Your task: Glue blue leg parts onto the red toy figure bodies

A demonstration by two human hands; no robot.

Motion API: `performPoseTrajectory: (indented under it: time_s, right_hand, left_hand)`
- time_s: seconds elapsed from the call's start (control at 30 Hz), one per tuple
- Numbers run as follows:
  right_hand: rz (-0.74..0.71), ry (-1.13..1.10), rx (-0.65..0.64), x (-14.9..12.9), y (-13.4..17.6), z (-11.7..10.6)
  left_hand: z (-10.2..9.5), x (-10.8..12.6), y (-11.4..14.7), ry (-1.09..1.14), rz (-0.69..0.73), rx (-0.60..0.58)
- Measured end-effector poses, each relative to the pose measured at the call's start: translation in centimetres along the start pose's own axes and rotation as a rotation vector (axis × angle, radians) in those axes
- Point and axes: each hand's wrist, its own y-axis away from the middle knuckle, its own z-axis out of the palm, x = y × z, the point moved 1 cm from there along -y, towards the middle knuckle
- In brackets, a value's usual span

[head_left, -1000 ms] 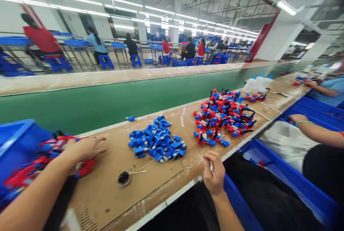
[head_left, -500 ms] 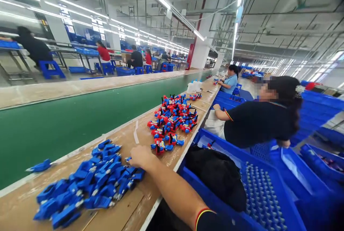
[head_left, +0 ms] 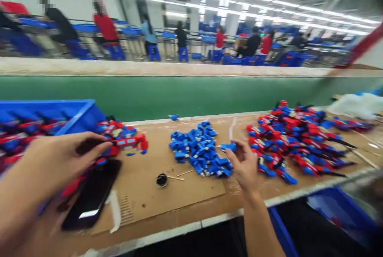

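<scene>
Between the thumb and fingers of my right hand (head_left: 245, 164) is a small blue plastic toy part (head_left: 229, 146) with a pale tip. Just left of that hand lies a heap of similar blue parts (head_left: 191, 145). My left hand (head_left: 56, 165), blurred by motion, is closed at the left around a red and blue toy figure (head_left: 127, 143), which sticks out past the fingertips; the exact grip is hidden. More red and blue figures (head_left: 115, 129) lie behind it. A black phone (head_left: 92, 197) rests on the table below the left hand.
A blue bin (head_left: 80, 115) of figures stands at the left. Many figures (head_left: 287, 141) are piled on the right. A small dark pot (head_left: 162, 180) and thin sticks lie on the cardboard (head_left: 179, 201). Beyond runs a green belt (head_left: 209, 93); people sit farther back.
The view has swung left. My right hand has lifted a blue part off the edge of the heap. My left hand, the phone and the bin of figures have come into view.
</scene>
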Motion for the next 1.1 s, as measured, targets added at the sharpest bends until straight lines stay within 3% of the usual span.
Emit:
performPoseTrajectory:
  time_s: [0.07, 0.2, 0.37, 0.47, 0.57, 0.67, 0.77, 0.8, 0.87, 0.97, 1.03, 1.1]
  right_hand:
    - [-0.048, -0.166, -0.128, -1.2, 1.2, 0.9]
    - [-0.258, -0.026, -0.589, -5.0, 2.9, 4.2]
    - [-0.550, 0.167, -0.901, -7.3, 2.6, 9.3]
    - [-0.632, 0.313, -1.007, -7.7, 2.2, 11.3]
    - [-0.649, 0.400, -1.081, -7.9, 2.0, 12.1]
    - [-0.613, 0.373, -1.088, -8.0, 1.7, 12.1]
    - [-0.459, 0.244, -0.995, -7.7, 1.2, 12.0]
    - [-0.418, 0.218, -0.977, -7.6, 1.1, 12.1]
    - [-0.382, 0.215, -0.983, -7.2, 1.0, 12.6]
    - [-0.354, 0.236, -1.018, -6.8, 1.2, 13.2]
    - [-0.297, 0.194, -0.989, -6.4, 1.3, 12.9]
    - [-0.202, 0.063, -0.882, -5.9, 1.5, 12.1]
  left_hand:
    - [0.4, -0.2, 4.0, -0.004, -0.055, 0.027]
    - [2.9, 0.8, 10.0, 0.045, -0.092, 0.142]
    - [5.5, 1.0, 13.4, 0.131, 0.017, 0.143]
    - [6.9, 1.0, 14.6, 0.219, 0.084, 0.149]
    - [7.8, 0.6, 15.5, 0.310, 0.112, 0.096]
    - [7.6, -0.7, 15.5, 0.418, 0.148, 0.060]
    - [6.6, -1.8, 14.2, 0.355, -0.035, 0.083]
    - [6.4, -1.8, 13.5, 0.272, -0.108, 0.046]
    - [6.5, -1.2, 12.0, 0.081, -0.168, -0.155]
    - [7.2, 0.0, 10.4, -0.093, -0.101, -0.466]
    - [7.7, 0.2, 9.9, -0.103, -0.099, -0.527]
    - [7.7, -0.3, 10.0, -0.019, -0.126, -0.506]
